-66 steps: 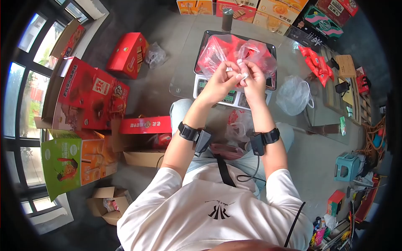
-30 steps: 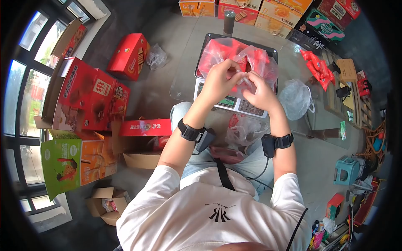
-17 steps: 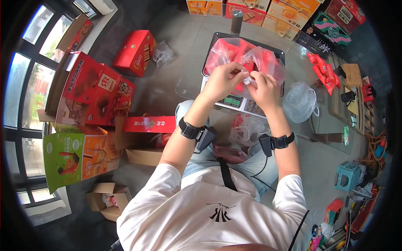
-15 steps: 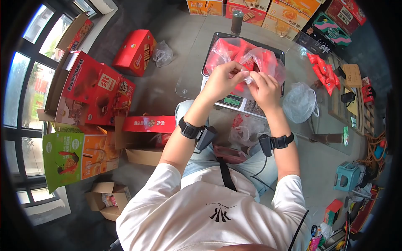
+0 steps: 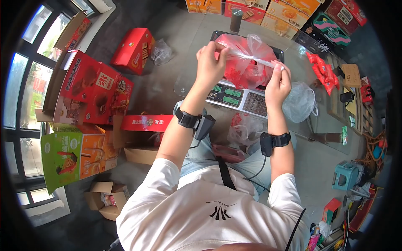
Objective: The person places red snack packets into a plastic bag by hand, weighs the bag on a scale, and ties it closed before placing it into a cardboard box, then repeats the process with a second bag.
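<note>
A clear plastic bag [image 5: 247, 71] with red packets inside rests on the dark tray of a digital scale [image 5: 234, 97]. Its neck is drawn together into a knot near the middle, with a tuft of film standing above. My left hand [image 5: 212, 62] pinches one twisted end of the bag at the left. At the right, my right hand [image 5: 278, 81] grips the other twisted end between thumb and fingers. The scale's green display and keypad show below the bag. Part of the tray is hidden by the bag and hands.
On the glass table [image 5: 190, 79] are an empty clear bag [image 5: 299, 102] and red packets [image 5: 322, 72] at the right. Stacked cartons [image 5: 289, 16] stand at the back. Red boxes [image 5: 94, 90] and an opened carton [image 5: 142, 154] lie at the left.
My hands were close together over the bag's neck and have moved apart, left and right, stretching its two ends. A knot now shows between them, and the scale's keypad has come into view.
</note>
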